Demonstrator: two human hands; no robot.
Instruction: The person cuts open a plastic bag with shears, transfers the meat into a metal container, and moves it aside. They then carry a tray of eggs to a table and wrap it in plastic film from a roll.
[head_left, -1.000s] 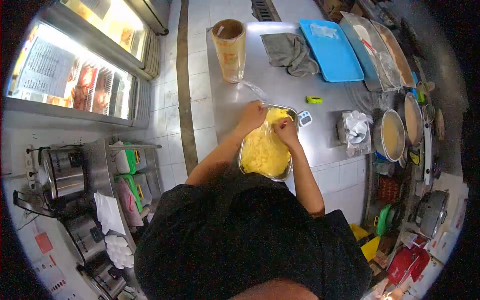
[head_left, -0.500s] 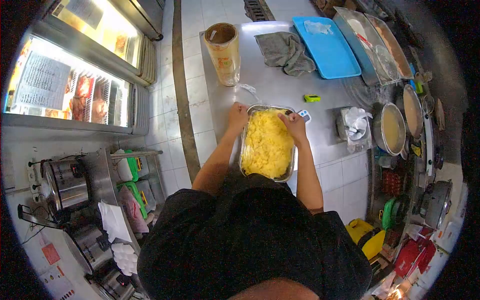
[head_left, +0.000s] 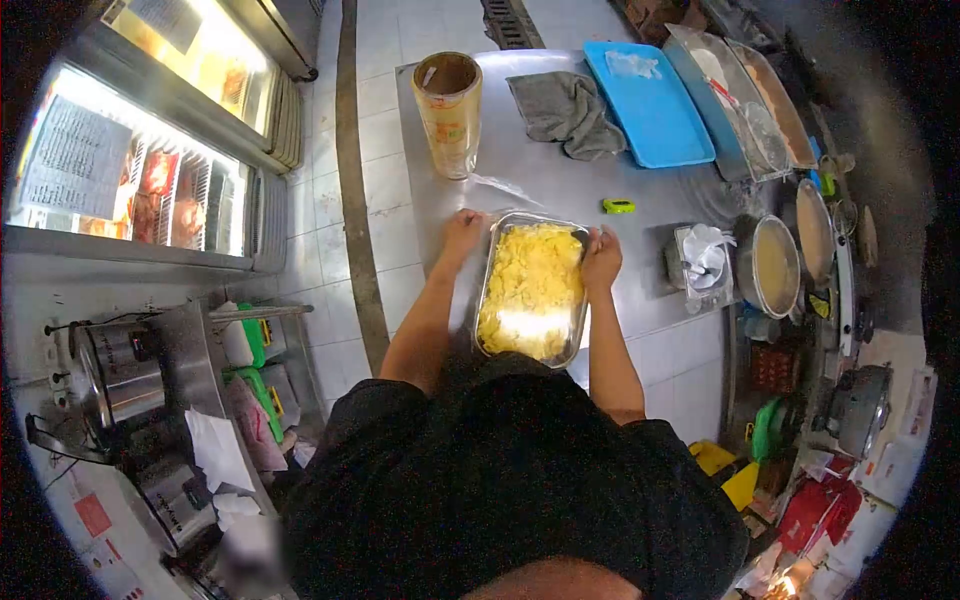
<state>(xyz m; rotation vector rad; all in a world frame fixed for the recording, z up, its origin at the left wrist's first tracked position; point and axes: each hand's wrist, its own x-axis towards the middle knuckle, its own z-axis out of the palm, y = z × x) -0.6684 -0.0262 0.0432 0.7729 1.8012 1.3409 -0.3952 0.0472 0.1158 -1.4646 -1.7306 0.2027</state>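
Observation:
A metal tray [head_left: 482, 290] of yellow crumbly food [head_left: 535, 275] lies at the near edge of the steel table, with shiny clear film over it. My left hand [head_left: 462, 232] is closed just left of the tray's far left corner, seemingly pinching the film's edge. At the far right corner my right hand [head_left: 602, 260] is closed against the rim; what its fingers grip is too small to make out. Beyond my left hand stands a large roll of clear film [head_left: 449, 120], with a loose strip near its base.
On the steel table [head_left: 640, 285] are a grey cloth [head_left: 568, 112], a blue tray [head_left: 650, 105], a small green device [head_left: 618, 206] and a container with white plastic [head_left: 705, 255]. Pots and a pan [head_left: 775, 265] stand at the right. Lit display fridges [head_left: 150, 180] are on the left.
My right hand has moved from over the tray's far edge to its right corner. My left hand has shifted slightly left and down. Glare now shows on the film over the food's near part.

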